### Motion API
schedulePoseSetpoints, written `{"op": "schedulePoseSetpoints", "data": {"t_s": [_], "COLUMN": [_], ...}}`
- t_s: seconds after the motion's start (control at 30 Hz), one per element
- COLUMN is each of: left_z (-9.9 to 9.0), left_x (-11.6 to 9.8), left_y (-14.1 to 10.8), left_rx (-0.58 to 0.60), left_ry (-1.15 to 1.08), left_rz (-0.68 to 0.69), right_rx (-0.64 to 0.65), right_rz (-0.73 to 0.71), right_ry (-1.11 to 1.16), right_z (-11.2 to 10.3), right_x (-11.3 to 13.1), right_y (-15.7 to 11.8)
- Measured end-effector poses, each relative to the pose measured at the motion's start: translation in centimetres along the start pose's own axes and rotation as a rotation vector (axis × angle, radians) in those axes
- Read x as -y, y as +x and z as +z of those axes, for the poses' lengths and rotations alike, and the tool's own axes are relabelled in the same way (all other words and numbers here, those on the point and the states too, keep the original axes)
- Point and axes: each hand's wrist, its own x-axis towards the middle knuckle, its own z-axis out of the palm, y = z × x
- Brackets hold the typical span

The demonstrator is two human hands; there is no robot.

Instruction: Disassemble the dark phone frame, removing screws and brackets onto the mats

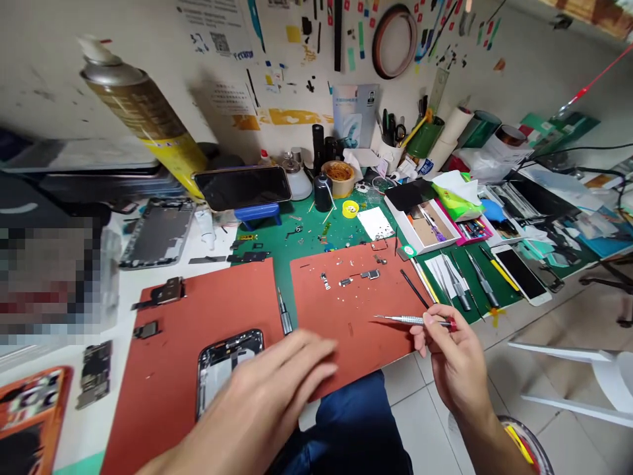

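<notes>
Between the thumb and fingers of my right hand is a slim silver screwdriver with a red end, its thin tip pointing left above the right red mat. My left hand is slightly blurred, fingers stretched out, and nothing shows in it. It covers part of an opened phone housing on the left red mat. Just beyond its fingers lies a pointed tool with a grey handle. Small metal phone parts and tiny screws are scattered on the right mat.
Tweezers and a white phone lie at the right. Behind the mats are a dark phone on a blue stand, a black bottle and a yellow dish. A spray can leans at the left.
</notes>
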Motion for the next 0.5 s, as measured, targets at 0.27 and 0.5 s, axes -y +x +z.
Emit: {"op": "schedulePoseSetpoints", "data": {"t_s": [0.27, 0.5], "left_z": [5.7, 5.9], "left_x": [0.2, 0.6], "left_y": [7.6, 7.9], "left_rx": [0.217, 0.224], "left_ry": [-0.108, -0.023], "left_rz": [-0.116, 0.006], "right_rx": [-0.049, -0.067], "right_rz": [0.073, 0.11], "right_ry": [0.019, -0.093], "right_z": [-0.7, -1.2], "right_x": [-1.1, -1.1], "right_y": [-0.1, 0.0]}}
